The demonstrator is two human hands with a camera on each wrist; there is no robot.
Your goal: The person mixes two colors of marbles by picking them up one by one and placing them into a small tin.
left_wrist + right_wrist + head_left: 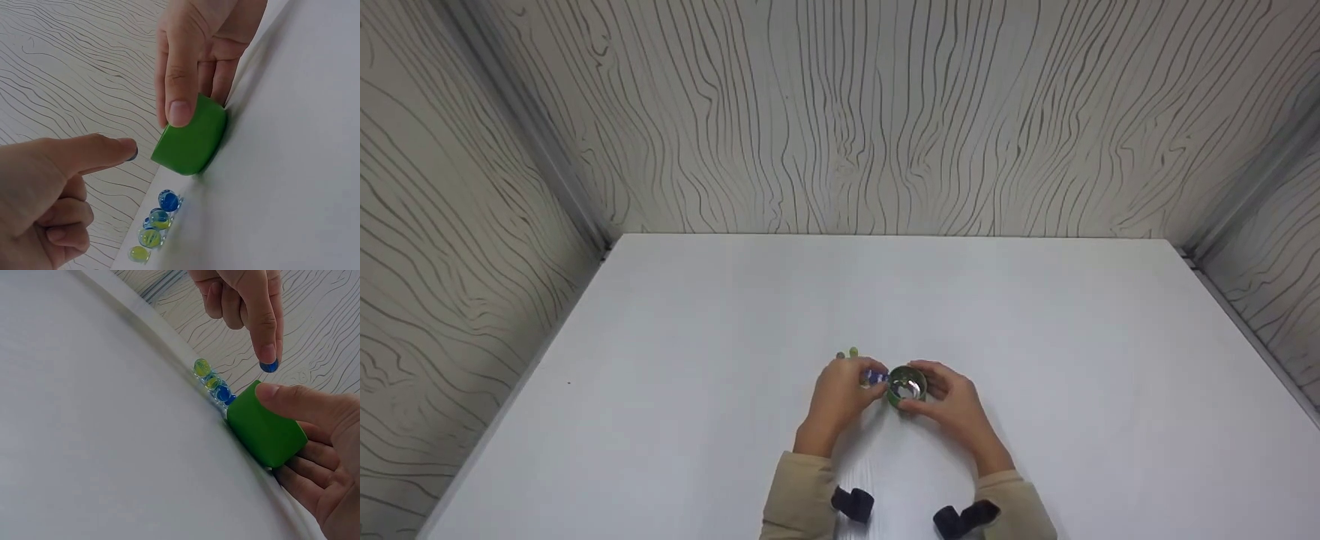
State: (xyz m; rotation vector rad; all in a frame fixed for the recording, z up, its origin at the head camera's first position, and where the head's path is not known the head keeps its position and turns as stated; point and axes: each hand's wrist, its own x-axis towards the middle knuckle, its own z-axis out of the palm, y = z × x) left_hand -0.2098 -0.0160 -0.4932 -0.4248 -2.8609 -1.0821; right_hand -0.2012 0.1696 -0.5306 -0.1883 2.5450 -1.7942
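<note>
A small green cup [264, 430] stands on the white table, its mouth facing up. My right hand [956, 405] grips it, thumb on the near side and fingers round the far side. Shiny glints show inside the cup in the head view, but I cannot tell what makes them. My left hand [838, 390] pinches a blue marble [269, 367] between thumb and index finger, just above and beside the cup's rim, apart from it. Several clear glass marbles [150, 237] with blue or yellow-green inside lie in a cluster on the table beside the cup, partly behind the left hand.
The white table [697, 322] spreads out on all sides of the hands. Panels with a wood-grain pattern [840, 120] rise behind it and at both sides. Black wrist mounts [853, 505] stick out from the sleeves.
</note>
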